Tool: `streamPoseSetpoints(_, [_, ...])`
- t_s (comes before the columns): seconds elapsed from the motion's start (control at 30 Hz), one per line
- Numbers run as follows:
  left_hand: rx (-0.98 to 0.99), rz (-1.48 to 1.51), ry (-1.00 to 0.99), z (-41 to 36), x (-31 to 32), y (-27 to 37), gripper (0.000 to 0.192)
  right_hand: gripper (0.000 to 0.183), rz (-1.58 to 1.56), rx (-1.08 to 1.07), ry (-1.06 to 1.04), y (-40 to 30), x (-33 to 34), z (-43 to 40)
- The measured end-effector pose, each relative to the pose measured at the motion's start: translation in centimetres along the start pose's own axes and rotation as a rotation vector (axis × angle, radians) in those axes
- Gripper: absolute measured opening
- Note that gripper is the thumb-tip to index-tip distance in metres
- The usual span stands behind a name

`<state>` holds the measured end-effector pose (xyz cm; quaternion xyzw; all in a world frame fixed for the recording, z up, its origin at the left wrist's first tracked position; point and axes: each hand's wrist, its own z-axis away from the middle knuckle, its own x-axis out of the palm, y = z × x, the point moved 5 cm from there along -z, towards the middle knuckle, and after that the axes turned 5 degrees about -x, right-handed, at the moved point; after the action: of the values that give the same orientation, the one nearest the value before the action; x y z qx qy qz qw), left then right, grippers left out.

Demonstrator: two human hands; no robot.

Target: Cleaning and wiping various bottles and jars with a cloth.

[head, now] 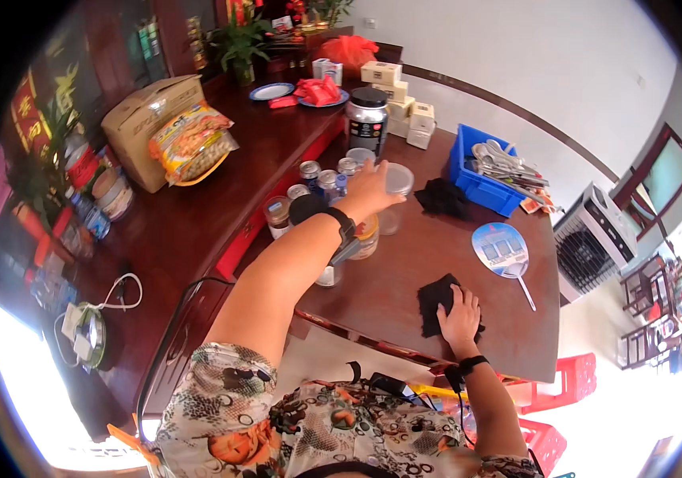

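My left hand (370, 190) reaches across a cluster of jars and cans, its thumb and fingers around the upper part of a clear plastic jar (399, 179) with a pale lid. Close to that arm stand several drink cans (310, 169), a brown-filled glass jar (277, 213) and a yellow-labelled jar (367, 238); the forearm partly hides the cluster. Behind them rises a large dark-lidded tub (367, 122). Nearer the table's front edge, my right hand (461, 316) presses a crumpled black cloth (430, 299) against the brown tabletop (364, 299).
A blue basket (490, 190) of utensils stands at the back right, with another black cloth (442, 198) beside it. A paddle fan (501, 251) lies near the right edge. Stacked small boxes (400, 107) stand behind; a carton (152, 131) and a snack bag (191, 143) occupy the left cabinet.
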<state>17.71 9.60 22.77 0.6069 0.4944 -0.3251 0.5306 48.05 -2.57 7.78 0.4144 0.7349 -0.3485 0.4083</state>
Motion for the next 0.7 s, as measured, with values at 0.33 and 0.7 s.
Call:
streamPoseSetpoints(0.33, [0.392,0.156,0.126,7.7,-15.0,-4.7,0.069,0.057,-0.026,-0.049,0.0,-0.7,-0.2,0.6])
streamPoseSetpoints(0.7, [-0.373,-0.282,0.673,21.7,-40.1,-31.8,0.061,0.054,-0.001,-0.113,0.046,-0.6,0.0,0.1])
